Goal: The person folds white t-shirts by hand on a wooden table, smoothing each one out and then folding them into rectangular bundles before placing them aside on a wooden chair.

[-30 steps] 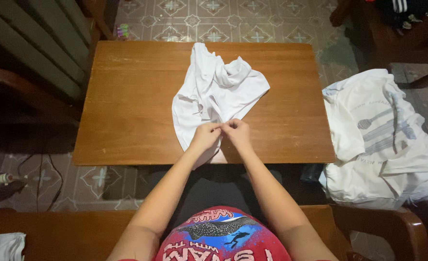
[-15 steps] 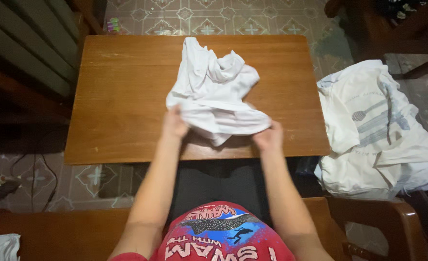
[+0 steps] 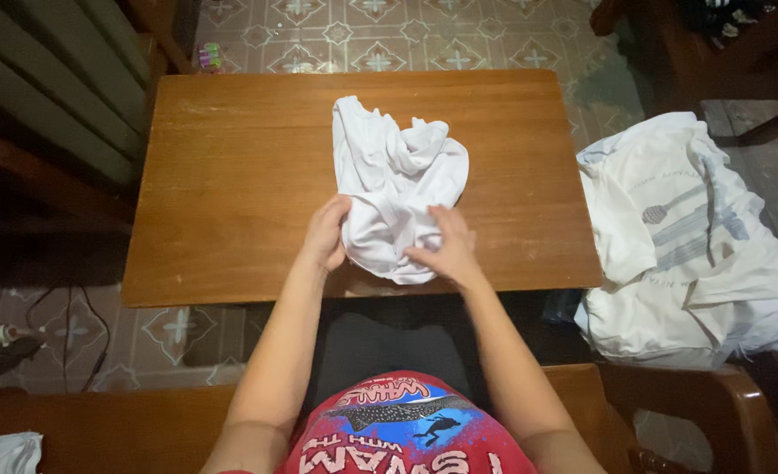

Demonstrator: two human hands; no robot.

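Both hands at the near end of a crumpled white cotton garment (image 3: 397,189) on a brown rectangular wooden table (image 3: 231,175).

The garment lies bunched directly ahead of the hands, its long axis running away from the person toward the far table edge, with its near end caught between the two hands. The left hand (image 3: 326,235) curls against the cloth's left flank, fingers bent into the folds and gripping them. The right hand (image 3: 446,248) rests partly open on the cloth's near right corner, fingers spread and pressing rather than clenched. Both hands touch the cloth equally closely, forearms converging from the table's near edge. A heap of pale printed fabric (image 3: 687,237) lies well apart, to the right of the right hand, off the table.
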